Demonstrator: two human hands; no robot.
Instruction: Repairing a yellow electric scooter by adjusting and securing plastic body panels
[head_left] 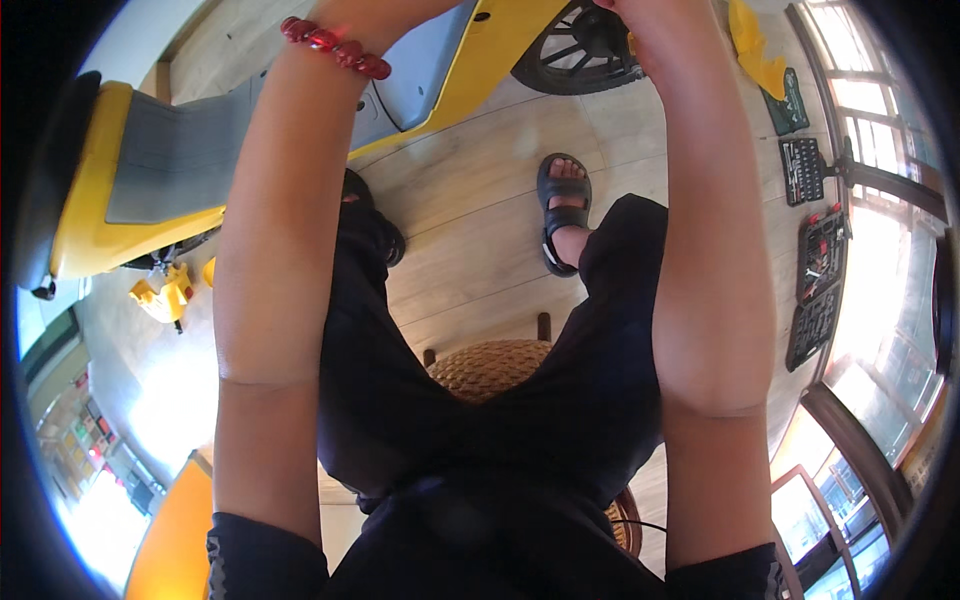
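Scooter (170, 165), far left.
Left hand unseen; right hand (655, 14) cut off, I cannot tell its grip; planted feet (567, 170) should help.

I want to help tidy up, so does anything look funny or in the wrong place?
A yellow piece lies on the floor at the upper right, apart from the yellow and grey vehicle. That looks odd: its colour matches, so it may have come off, but I can't tell. I see nothing spilled.
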